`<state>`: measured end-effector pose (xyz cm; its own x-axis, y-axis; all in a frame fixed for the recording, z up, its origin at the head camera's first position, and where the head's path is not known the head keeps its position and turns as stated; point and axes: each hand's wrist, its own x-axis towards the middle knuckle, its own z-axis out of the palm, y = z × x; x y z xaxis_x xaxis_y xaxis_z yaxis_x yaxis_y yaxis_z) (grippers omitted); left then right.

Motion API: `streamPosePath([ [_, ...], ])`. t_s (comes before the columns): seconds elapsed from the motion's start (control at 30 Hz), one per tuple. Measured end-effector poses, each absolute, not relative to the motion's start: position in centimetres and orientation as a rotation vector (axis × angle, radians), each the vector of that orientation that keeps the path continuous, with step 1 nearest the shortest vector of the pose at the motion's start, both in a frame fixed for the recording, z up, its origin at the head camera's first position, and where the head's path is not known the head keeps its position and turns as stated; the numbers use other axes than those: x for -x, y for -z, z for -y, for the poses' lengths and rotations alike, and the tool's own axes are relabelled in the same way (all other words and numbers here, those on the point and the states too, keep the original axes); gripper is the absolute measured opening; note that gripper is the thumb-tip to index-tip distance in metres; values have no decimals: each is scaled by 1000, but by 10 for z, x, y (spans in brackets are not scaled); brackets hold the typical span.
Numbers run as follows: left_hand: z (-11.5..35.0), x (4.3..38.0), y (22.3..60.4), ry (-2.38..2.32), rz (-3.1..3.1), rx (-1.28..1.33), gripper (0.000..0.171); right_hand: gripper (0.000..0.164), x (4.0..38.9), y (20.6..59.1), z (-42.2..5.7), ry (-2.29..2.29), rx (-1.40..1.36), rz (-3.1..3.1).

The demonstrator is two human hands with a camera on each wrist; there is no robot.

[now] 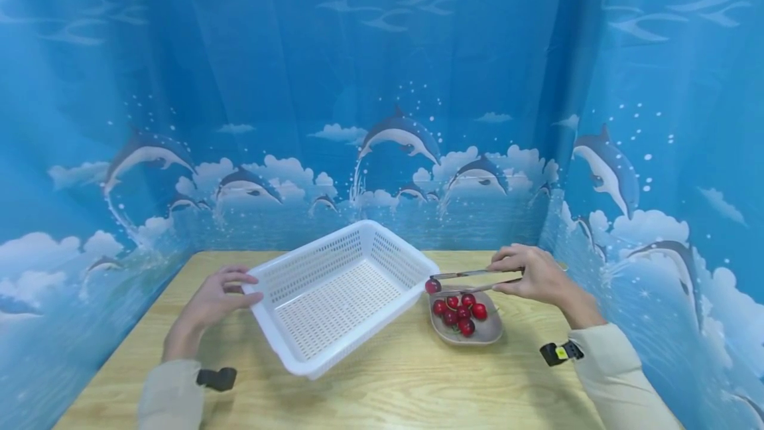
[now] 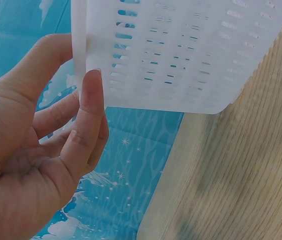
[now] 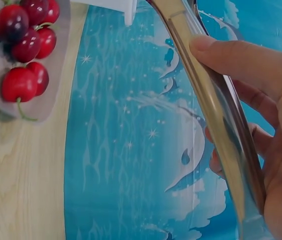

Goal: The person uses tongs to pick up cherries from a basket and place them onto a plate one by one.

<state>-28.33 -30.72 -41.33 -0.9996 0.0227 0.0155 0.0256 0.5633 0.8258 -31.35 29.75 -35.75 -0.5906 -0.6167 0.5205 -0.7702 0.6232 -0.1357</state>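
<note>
A white perforated plastic basket stands at an angle in the middle of the head view, its bare slotted floor showing. My left hand pinches its left rim between thumb and fingers, as the left wrist view shows close up on the basket wall. My right hand grips metal tongs, pointing left. Between the tong tips is a dark red cherry, beside the basket's right corner and above the edge of a small pale plate. Several red cherries, some with green stems, lie on that plate.
A light wood-grain table carries everything. Blue curtains with dolphins and clouds rise along its back and both sides. Small black devices are strapped at the left wrist and right wrist.
</note>
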Motion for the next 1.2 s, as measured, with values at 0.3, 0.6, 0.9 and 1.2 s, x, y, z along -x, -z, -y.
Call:
streamPosePath([
  [0.3,305,283,411,1486,2797,-45,62,28,309,363,-312,-440,-1114,2440],
  [0.6,305,284,411,1471,2800,-19,61,26,309,372,-316,-410,-1094,2560],
  [0.9,304,281,411,1474,2783,14,65,27,314,379,-313,-341,-1117,2647],
  [1.2,304,281,409,1476,2797,-38,64,25,312,380,-310,-369,-1104,2712],
])
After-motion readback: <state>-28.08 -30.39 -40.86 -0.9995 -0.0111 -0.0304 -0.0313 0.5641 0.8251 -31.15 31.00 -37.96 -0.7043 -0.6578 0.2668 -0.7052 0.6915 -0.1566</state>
